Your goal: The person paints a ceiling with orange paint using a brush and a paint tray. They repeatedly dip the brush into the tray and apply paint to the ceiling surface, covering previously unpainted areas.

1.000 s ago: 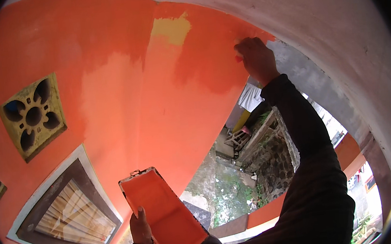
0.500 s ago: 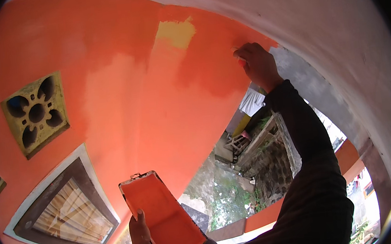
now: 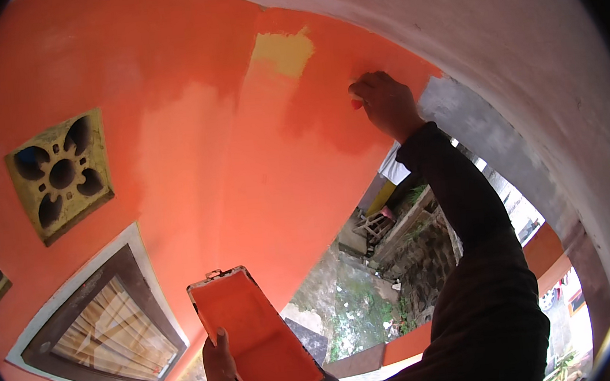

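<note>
My left hand [image 3: 219,362] grips the near left edge of a paint tray [image 3: 257,338], its thumb over the rim. The long tray is tilted, and orange paint coats its inside. Up at the right, my right hand [image 3: 387,102] is closed against or just off the orange wall [image 3: 199,156]. A red end of a tool pokes out below its fingers; it looks like a paintbrush [image 3: 357,103], mostly hidden by the hand. Darker, wet-looking orange surrounds that hand. Left of it a yellow patch [image 3: 283,53] shows on the wall, with paler orange below.
A pale ceiling or eave [image 3: 450,22] curves along the upper right, meeting the orange wall. At left are a yellow vent block [image 3: 61,173], part of another, and a curtained window [image 3: 112,326]. Far below lie a mossy yard [image 3: 360,306] and a stone wall [image 3: 421,253].
My right hand has moved a little left and slightly down along the wall, with its arm. My left hand and the tray stay almost in place. The view has shifted slightly.
</note>
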`<state>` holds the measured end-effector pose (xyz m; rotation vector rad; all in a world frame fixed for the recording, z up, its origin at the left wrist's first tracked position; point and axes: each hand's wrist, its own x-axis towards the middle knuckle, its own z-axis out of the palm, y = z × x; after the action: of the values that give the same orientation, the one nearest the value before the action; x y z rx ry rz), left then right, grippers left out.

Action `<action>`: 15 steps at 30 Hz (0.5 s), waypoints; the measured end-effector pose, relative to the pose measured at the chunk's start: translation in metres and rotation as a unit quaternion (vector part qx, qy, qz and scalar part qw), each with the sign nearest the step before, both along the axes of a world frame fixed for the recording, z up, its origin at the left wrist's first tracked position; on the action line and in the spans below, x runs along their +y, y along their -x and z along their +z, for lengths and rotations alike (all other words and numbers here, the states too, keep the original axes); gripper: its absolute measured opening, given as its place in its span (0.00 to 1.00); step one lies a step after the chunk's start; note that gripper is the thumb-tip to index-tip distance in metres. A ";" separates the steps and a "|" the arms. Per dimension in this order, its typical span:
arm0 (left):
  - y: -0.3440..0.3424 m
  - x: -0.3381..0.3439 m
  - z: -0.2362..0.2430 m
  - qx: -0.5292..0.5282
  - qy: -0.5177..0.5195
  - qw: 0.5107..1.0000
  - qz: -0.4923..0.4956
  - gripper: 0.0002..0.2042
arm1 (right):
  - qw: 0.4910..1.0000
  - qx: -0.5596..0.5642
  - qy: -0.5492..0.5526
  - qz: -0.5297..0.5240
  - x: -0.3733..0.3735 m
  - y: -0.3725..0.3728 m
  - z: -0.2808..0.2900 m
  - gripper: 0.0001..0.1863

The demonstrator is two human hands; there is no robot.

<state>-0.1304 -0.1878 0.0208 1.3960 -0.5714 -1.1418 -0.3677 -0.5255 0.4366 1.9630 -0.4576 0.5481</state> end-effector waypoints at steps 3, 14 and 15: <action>-0.001 0.000 0.001 -0.012 0.054 0.998 0.003 0.31 | 0.996 -0.029 0.078 0.031 0.005 -0.013 0.012 0.06; -0.001 0.003 0.003 0.015 0.042 0.999 -0.011 0.30 | 0.999 -0.029 0.043 -0.014 -0.020 -0.021 0.013 0.10; 0.000 0.003 0.003 0.007 0.039 0.999 -0.018 0.30 | 0.999 -0.022 0.024 -0.036 -0.028 -0.015 0.005 0.10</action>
<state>-0.1300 -0.1844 0.0239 1.3150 -0.6269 -1.1461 -0.3523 -0.5533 0.4416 1.8843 -0.5349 0.5524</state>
